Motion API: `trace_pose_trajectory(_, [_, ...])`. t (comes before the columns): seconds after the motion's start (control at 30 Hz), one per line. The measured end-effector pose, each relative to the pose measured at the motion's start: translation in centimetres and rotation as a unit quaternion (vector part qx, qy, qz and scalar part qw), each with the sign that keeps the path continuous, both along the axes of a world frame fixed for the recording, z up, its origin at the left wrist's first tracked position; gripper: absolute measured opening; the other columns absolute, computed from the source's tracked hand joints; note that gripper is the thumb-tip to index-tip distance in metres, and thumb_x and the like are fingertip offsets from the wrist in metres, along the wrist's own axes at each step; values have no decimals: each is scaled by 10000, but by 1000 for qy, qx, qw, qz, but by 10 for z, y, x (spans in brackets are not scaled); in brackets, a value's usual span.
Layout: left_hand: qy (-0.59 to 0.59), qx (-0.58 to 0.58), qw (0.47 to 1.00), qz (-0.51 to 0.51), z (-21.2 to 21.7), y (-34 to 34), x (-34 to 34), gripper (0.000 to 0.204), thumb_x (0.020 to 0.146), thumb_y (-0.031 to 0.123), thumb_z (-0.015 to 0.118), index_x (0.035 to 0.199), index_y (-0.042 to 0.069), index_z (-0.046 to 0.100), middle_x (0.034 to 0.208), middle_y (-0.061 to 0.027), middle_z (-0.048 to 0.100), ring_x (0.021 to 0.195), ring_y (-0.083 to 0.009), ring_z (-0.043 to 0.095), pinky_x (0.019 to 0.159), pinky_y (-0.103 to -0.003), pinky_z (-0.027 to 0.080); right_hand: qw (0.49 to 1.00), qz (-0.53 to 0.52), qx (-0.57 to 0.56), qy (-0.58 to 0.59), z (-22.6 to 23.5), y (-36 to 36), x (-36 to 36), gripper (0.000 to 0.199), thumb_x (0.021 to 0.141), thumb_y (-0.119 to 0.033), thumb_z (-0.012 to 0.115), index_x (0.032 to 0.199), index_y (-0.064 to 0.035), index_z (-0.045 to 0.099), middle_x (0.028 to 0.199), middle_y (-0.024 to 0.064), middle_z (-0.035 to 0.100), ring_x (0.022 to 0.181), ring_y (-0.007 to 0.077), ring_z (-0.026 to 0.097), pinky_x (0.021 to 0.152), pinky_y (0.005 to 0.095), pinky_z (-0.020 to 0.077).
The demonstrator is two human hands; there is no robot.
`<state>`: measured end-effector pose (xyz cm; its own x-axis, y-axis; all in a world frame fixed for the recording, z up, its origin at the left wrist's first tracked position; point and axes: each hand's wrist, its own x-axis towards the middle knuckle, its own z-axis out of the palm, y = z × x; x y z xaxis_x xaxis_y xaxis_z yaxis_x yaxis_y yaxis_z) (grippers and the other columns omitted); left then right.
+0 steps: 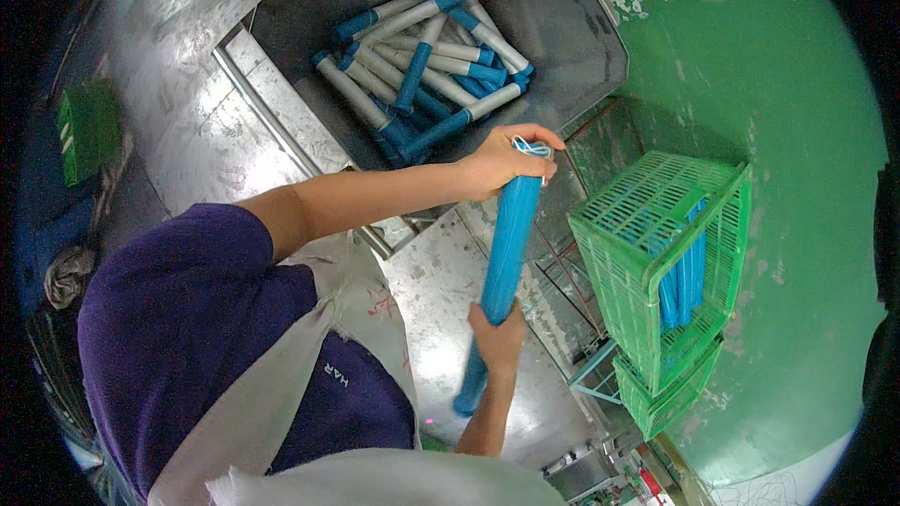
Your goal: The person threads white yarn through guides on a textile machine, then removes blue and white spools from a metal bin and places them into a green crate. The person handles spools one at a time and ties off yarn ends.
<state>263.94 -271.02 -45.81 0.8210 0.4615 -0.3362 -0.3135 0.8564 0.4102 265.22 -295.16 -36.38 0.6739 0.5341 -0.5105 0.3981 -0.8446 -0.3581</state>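
In front of my body a long blue tube point(511, 234) slants from upper right to lower left. My left hand point(511, 164) is closed round its upper end, where a small loop of pale string point(532, 146) shows at the fingers. Lower down, my right hand point(499, 337) grips the same tube, its fingers wrapped about the lower half. The tube's bottom end sticks out below that hand. Beyond my left hand a dark grey metal bin point(581, 56) holds a heap of white and blue tubes point(431, 56), lying crosswise on each other.
On the right, a green plastic crate point(614, 286) with blue tubes inside sits on another green crate point(647, 412), against a green wall point(797, 225) with peeling paint. A metal bar point(267, 108) runs along the bin's left side. Another green crate point(89, 131) stands far left.
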Motion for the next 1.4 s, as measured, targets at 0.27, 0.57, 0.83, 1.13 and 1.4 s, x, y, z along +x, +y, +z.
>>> trace_pose_trajectory(0.27, [65,65,996,-1,-37,70,4,418,763,50,718,1148,73,556,895,-31,583,763,-125,596,643,-294,505,749,-282,137,584,-19,80,-14,421,671,-282,742,897,30,571,711,141,617,614,244,616,578,355,504])
trace_pose_trajectory(0.57, [407,393,824,12,-252,188,26,386,880,382,611,1057,39,615,938,-121,638,867,-298,619,781,-394,505,922,50,-272,-271,89,63,106,587,649,-274,805,1093,23,562,953,208,613,864,341,612,767,448,495])
trace_pose_trajectory(0.83, [608,638,448,-149,-462,312,33,755,766,544,667,1300,56,450,1253,-211,477,1063,-374,529,903,-472,464,671,24,-511,-537,122,26,172,458,884,-308,581,1211,5,510,1021,174,580,859,302,601,674,371,510])
trace_pose_trajectory(1.13, [390,609,678,-131,-368,292,24,687,812,523,639,1259,45,428,1088,-221,556,1027,-331,571,846,-435,479,951,33,78,-298,-53,25,55,309,929,-13,483,1234,28,443,675,105,595,572,155,568,519,258,448])
trace_pose_trajectory(1.4, [133,393,910,6,-71,225,32,604,850,560,587,1159,50,490,849,-84,604,765,-153,620,648,-316,528,928,-33,341,-147,-63,100,52,234,927,-11,498,1159,-6,532,632,-18,494,522,26,418,456,191,345])
